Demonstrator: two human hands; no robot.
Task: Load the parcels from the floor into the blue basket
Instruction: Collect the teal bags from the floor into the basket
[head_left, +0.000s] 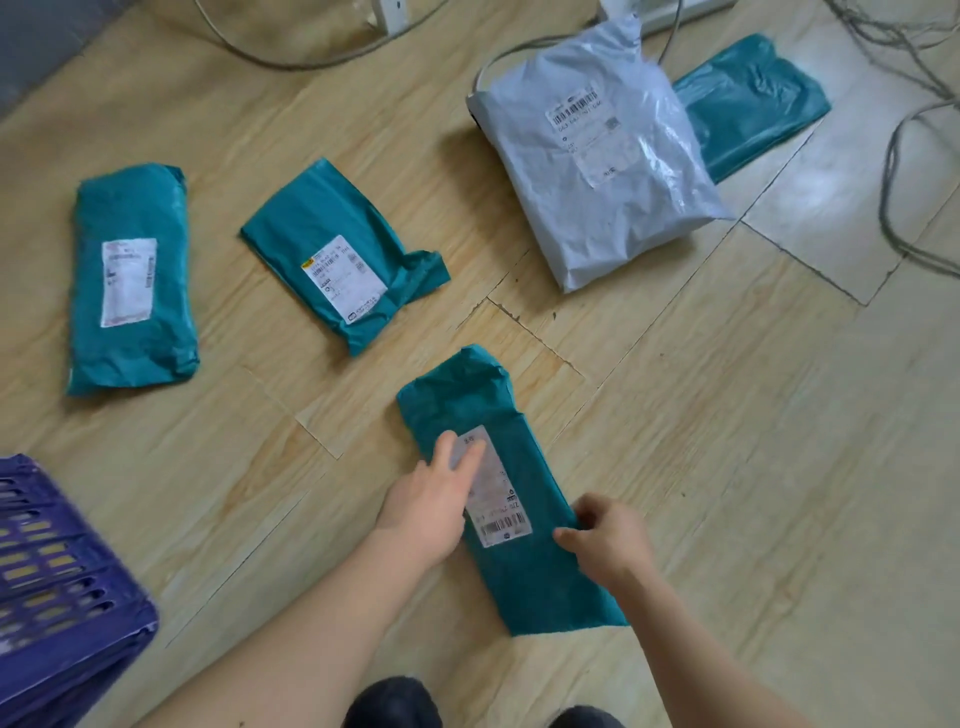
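At the lower left a blue basket of slotted plastic, violet in tint, is cut off by the edge of the view. Only its rim and outer wall are shown, so what is held inside cannot be told. Five parcels are laid on the wood-patterned floor, all outside the basket.

The nearest teal parcel is placed lengthwise just ahead of the person, well apart from the basket, with its white label turned upward. The left hand is laid on the parcel's left side, its fingers stretched nearly straight across the upper part of the label, and nothing is clasped by it. The parcel's right edge is pinched by the right hand, with the thumb on the upper face and the fingers curled at the edge. Both hands are slightly blurred.

Farther off, a long teal parcel is laid at the left, closest to the basket, and a crumpled teal parcel is set beside it toward the middle. At the upper right a grey-white parcel is laid over part of a far teal parcel. Grey cables are strewn over the floor by the right edge
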